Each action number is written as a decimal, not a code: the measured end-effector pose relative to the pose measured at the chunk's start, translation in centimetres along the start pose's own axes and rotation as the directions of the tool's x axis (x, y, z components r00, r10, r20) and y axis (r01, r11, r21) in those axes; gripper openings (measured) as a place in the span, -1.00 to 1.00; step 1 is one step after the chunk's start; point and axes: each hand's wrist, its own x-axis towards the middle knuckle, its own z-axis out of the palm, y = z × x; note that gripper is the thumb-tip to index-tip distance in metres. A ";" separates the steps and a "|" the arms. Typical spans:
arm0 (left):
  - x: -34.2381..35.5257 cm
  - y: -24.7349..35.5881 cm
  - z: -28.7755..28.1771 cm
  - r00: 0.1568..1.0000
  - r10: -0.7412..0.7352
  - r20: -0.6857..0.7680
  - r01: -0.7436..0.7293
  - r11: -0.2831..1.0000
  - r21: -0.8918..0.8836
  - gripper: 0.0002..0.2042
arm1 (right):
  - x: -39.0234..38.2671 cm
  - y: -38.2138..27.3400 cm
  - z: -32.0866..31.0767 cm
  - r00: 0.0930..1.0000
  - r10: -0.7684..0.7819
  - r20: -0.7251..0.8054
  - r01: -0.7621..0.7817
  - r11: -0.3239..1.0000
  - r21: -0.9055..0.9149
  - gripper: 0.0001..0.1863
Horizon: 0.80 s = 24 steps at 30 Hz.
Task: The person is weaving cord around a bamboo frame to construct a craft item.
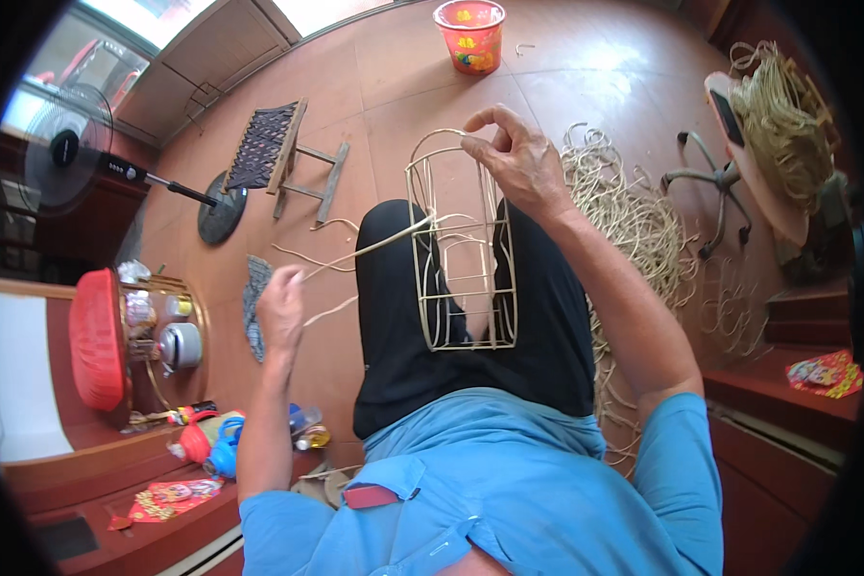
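Note:
My right hand (516, 161) pinches the top rim of a long cream wire basket frame (492, 296), which rests over my lap between my black-trousered thighs. A pale cord (363, 252) is looped on the frame's left side and runs down-left to my left hand (281, 305), whose fingers are closed on it. That hand is out beside my left thigh, apart from the frame. Loose strands of the cord trail over the floor beneath it.
Coiled cord (624, 230) heaps at right, beside a chair base (701, 178) and bundled cord (778, 125). A red bucket (468, 43), folding stool (264, 144) and standing fan (67, 149) are ahead. At left are a red cushion (96, 336), a pot (180, 346) and bottles (226, 446).

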 end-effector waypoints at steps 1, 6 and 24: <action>-0.5 -5.2 -2.2 0.999 -0.035 -0.031 0.038 0.992 0.118 -0.81 | 0.0 -0.2 0.2 1.000 0.009 0.004 -0.009 1.000 0.009 -0.75; -2.8 -21.5 -16.9 0.848 -0.442 -0.293 0.479 0.403 0.780 -0.76 | 0.2 0.6 0.9 0.999 -0.039 -0.017 0.041 0.994 0.102 -0.77; 4.4 24.6 7.9 0.914 0.141 0.379 0.097 0.833 -0.544 -0.58 | 0.8 3.1 0.2 0.983 -0.007 0.184 -0.019 0.991 0.136 -0.59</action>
